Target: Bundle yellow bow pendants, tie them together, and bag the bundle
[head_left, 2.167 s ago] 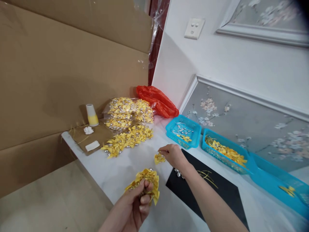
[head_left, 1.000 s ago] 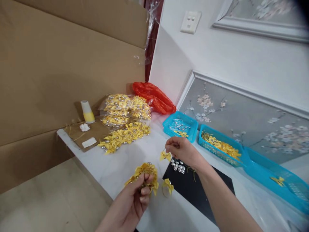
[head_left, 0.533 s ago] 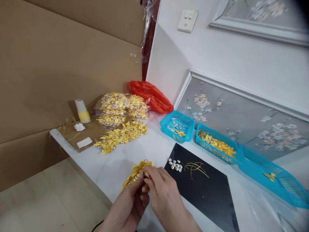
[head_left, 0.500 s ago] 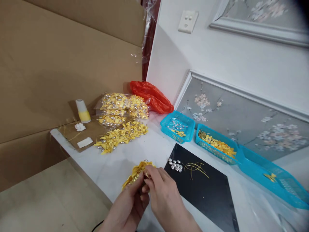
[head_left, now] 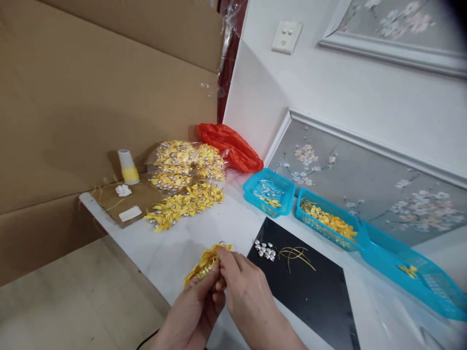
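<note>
My left hand (head_left: 195, 304) is closed around a yellow ribbon-flower garland (head_left: 200, 270) with gold stems, just above the white table. A silver bead (head_left: 222, 242) shows at its far end. The fingers of my right hand (head_left: 250, 289) pinch the garland's right side against my left fingertips. What exactly lies between those fingertips is hidden. To the right, a black board (head_left: 310, 291) bears a cluster of silver beads (head_left: 265, 250) and several loose gold wires (head_left: 297, 256).
Finished-looking yellow garlands (head_left: 186, 206) lie behind my hands, beside filled clear bags (head_left: 173, 163) and a red plastic bag (head_left: 229, 148). Blue baskets (head_left: 249, 194) line the wall. A thread cone (head_left: 128, 166) stands near cardboard (head_left: 122, 214) at the left table edge.
My right fingers have shifted slightly up along the garland, and more of its gold stems now show. My left hand keeps its hold. The view has moved slightly.
</note>
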A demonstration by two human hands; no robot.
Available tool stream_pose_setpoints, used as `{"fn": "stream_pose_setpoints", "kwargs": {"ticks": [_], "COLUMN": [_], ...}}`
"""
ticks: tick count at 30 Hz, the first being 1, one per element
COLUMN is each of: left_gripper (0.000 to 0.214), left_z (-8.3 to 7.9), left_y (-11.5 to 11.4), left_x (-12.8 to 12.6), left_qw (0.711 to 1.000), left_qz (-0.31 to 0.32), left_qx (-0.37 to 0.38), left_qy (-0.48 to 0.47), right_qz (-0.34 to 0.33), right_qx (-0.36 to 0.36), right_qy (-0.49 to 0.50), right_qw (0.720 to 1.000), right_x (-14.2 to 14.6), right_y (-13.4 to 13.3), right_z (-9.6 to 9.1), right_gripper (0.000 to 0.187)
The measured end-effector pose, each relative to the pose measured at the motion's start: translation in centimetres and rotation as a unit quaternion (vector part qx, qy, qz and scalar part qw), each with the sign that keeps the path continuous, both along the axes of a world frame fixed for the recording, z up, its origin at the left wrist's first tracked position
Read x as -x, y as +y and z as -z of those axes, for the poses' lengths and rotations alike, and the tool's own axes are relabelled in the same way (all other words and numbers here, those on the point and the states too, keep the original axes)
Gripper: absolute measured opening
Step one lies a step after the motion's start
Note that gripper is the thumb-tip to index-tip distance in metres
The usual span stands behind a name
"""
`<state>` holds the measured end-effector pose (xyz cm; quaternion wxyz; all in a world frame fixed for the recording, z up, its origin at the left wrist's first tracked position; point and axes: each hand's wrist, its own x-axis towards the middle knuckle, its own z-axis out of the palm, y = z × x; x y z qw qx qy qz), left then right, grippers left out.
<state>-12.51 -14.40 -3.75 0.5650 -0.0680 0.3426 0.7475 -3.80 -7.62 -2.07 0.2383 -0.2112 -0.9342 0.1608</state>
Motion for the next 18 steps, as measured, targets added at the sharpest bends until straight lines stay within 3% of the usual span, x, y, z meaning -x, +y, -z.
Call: {"fn": "stream_pose_setpoints", "kwargs": {"ticks": [3, 8, 11, 14, 18], "left_gripper": [0.011, 0.020, 0.021, 0.020, 0.017], "left_z": [-0.3, -1.1, -1.2, -1.2, -1.3], "left_y": [-0.1, -0.3, -0.4, -0.3, -0.4], "left_x": [0.5, 2.1, 2.7, 2.6, 2.1], "left_qw": [1.000, 0.999, 0.999, 0.998, 0.998], "left_qz": [-0.012, -0.024, -0.041, -0.041, -0.026], "left_qx": [-0.006, -0.004, 0.023, 0.046, 0.049], "left_qy": [0.005, -0.029, -0.010, 0.006, 0.006], "right_qz": [-0.001, 0.130, 0.124, 0.104, 0.098], "right_qx": [0.054, 0.117, 0.156, 0.140, 0.119], "right_qy": [0.042, 0.075, -0.007, -0.066, -0.046], "right_qw": [0.998, 0.982, 0.980, 0.983, 0.987], "right_x": [-1.0, -5.3, -7.0, -7.1, -5.9], "right_y": [1.5, 4.6, 3.9, 2.1, 1.6], "right_z": [-1.3, -2.7, -1.6, 0.2, 1.7], "right_gripper": [0.035, 0.020, 0.013, 0.016, 0.021]}}
